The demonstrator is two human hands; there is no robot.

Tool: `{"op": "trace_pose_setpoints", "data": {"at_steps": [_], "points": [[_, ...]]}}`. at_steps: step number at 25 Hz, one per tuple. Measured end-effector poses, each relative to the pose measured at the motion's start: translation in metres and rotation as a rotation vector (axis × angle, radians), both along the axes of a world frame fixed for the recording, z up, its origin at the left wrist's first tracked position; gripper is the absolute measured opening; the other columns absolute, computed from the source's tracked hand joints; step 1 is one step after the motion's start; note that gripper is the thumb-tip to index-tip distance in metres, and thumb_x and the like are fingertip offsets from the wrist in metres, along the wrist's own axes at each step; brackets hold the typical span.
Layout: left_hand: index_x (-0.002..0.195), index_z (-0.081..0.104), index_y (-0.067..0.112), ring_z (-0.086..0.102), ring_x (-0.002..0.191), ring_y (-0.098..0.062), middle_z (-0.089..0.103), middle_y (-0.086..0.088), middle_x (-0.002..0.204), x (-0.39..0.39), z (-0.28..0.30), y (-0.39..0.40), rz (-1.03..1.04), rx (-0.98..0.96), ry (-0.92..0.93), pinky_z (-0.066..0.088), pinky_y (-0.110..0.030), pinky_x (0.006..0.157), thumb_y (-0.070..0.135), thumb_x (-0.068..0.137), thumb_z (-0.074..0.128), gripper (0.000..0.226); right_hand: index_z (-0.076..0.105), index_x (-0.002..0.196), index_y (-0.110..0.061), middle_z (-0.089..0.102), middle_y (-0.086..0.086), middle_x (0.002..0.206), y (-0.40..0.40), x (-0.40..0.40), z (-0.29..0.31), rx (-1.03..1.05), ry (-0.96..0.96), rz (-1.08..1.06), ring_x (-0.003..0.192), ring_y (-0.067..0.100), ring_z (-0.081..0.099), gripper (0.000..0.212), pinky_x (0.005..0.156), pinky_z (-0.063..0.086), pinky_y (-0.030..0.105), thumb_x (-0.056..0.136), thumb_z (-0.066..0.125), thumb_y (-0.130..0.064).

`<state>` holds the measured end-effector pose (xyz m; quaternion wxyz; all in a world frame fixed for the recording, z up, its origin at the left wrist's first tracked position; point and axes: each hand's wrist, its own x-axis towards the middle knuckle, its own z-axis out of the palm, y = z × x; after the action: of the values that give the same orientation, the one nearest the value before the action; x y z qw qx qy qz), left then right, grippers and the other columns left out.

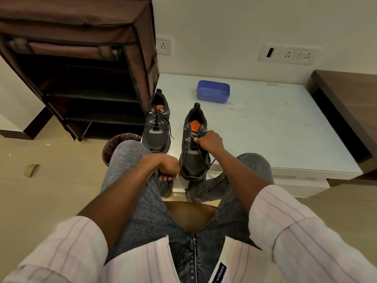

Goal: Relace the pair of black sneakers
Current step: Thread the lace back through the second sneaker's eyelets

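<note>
Two black sneakers with orange insoles stand on a low white table (285,129), toes toward me. The left sneaker (157,127) is laced, its lace ends hanging loose. The right sneaker (193,152) sits at the table's front edge, toe overhanging. My right hand (210,140) rests on its tongue area, fingers pinched on the black lace (211,163) at the eyelets. My left hand (167,167) is closed beside the toe of that sneaker, above my knee, holding a stretch of the lace. A lace end dangles below the toe.
A blue lidded plastic box (213,91) sits at the back of the table. A brown fabric shoe rack (85,78) stands to the left. A dark bin (120,144) is beside my left knee. A wooden unit (346,103) borders the table on the right.
</note>
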<state>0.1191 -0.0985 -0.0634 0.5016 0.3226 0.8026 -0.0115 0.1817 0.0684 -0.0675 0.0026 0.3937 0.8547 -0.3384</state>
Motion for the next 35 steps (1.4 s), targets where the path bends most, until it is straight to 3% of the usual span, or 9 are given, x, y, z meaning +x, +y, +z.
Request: {"op": "trace_pose_setpoints", "data": {"at_steps": [3, 7, 9, 15, 17, 20, 26, 31, 35], "points": [[0.116, 0.065, 0.007, 0.063, 0.078, -0.016, 0.065, -0.005, 0.094, 0.013, -0.005, -0.012, -0.149, -0.223, 0.159, 0.054, -0.029, 0.075, 0.015, 0.094, 0.061, 0.024, 0.061, 0.114, -0.004, 0.066, 0.012, 0.114, 0.004, -0.002, -0.001, -0.034, -0.025, -0.003, 0.103, 0.029, 0.063, 0.046, 0.082, 0.046, 0.033, 0.087, 0.07, -0.04], [0.101, 0.064, 0.007, 0.066, 0.08, -0.02, 0.066, -0.008, 0.091, -0.005, -0.007, 0.009, 0.497, 0.422, 0.216, 0.058, -0.034, 0.074, 0.017, 0.095, 0.057, 0.014, 0.06, 0.116, -0.005, 0.066, 0.012, 0.114, 0.01, 0.0, -0.002, -0.061, -0.026, -0.03, 0.104, 0.029, 0.063, 0.056, 0.08, 0.046, 0.033, 0.082, 0.075, -0.046], [0.099, 0.062, 0.012, 0.061, 0.086, -0.019, 0.064, -0.004, 0.093, -0.006, -0.006, 0.016, 0.553, 0.627, 0.261, 0.05, -0.034, 0.075, 0.029, 0.096, 0.06, 0.018, 0.061, 0.115, -0.005, 0.067, 0.012, 0.114, 0.008, 0.001, -0.001, -0.051, -0.034, -0.022, 0.104, 0.029, 0.064, 0.054, 0.077, 0.045, 0.032, 0.082, 0.075, -0.046], [0.089, 0.057, 0.012, 0.062, 0.079, -0.024, 0.066, -0.01, 0.09, 0.0, -0.011, 0.016, 0.171, 0.463, 0.27, 0.051, -0.037, 0.072, 0.018, 0.099, 0.053, 0.012, 0.059, 0.12, -0.006, 0.065, 0.012, 0.118, 0.007, 0.0, 0.0, -0.029, -0.044, -0.026, 0.107, 0.029, 0.062, 0.054, 0.081, 0.044, 0.033, 0.085, 0.073, -0.045], [0.099, 0.063, 0.01, 0.061, 0.069, -0.017, 0.065, -0.008, 0.089, 0.006, -0.008, 0.005, -0.036, 0.115, 0.081, 0.053, -0.03, 0.066, 0.016, 0.098, 0.056, 0.01, 0.057, 0.121, -0.005, 0.064, 0.012, 0.119, 0.008, 0.0, 0.002, -0.027, -0.057, -0.011, 0.107, 0.029, 0.062, 0.055, 0.08, 0.043, 0.032, 0.085, 0.072, -0.045], [0.12, 0.067, 0.009, 0.06, 0.088, -0.019, 0.064, -0.008, 0.108, 0.021, -0.011, -0.009, -0.38, -0.297, 0.216, 0.052, -0.033, 0.085, 0.021, 0.09, 0.069, 0.032, 0.055, 0.123, -0.006, 0.064, 0.011, 0.12, 0.008, -0.002, 0.003, -0.054, -0.074, -0.003, 0.106, 0.028, 0.062, 0.058, 0.081, 0.045, 0.032, 0.085, 0.073, -0.046], [0.094, 0.057, 0.01, 0.058, 0.077, -0.02, 0.062, -0.007, 0.089, 0.004, 0.001, 0.016, 0.461, 0.461, 0.2, 0.047, -0.03, 0.064, 0.023, 0.088, 0.067, 0.018, 0.055, 0.122, -0.006, 0.064, 0.011, 0.119, 0.008, -0.001, 0.001, -0.042, -0.081, -0.026, 0.106, 0.028, 0.062, 0.059, 0.081, 0.045, 0.032, 0.084, 0.073, -0.047], [0.092, 0.054, 0.015, 0.059, 0.085, -0.026, 0.066, -0.013, 0.103, 0.006, -0.009, 0.018, 0.173, 0.499, 0.411, 0.044, -0.035, 0.072, 0.023, 0.1, 0.051, 0.011, 0.055, 0.124, -0.006, 0.063, 0.011, 0.12, 0.01, -0.002, -0.001, -0.035, -0.079, -0.034, 0.109, 0.03, 0.062, 0.061, 0.088, 0.048, 0.036, 0.083, 0.074, -0.047], [0.112, 0.067, 0.01, 0.063, 0.081, -0.017, 0.068, -0.008, 0.108, 0.012, -0.009, 0.001, -0.185, -0.1, 0.116, 0.05, -0.029, 0.072, 0.022, 0.094, 0.062, 0.023, 0.056, 0.12, -0.007, 0.065, 0.011, 0.117, 0.012, -0.005, -0.003, -0.056, -0.083, -0.04, 0.103, 0.029, 0.065, 0.06, 0.093, 0.053, 0.039, 0.081, 0.075, -0.049]]}}
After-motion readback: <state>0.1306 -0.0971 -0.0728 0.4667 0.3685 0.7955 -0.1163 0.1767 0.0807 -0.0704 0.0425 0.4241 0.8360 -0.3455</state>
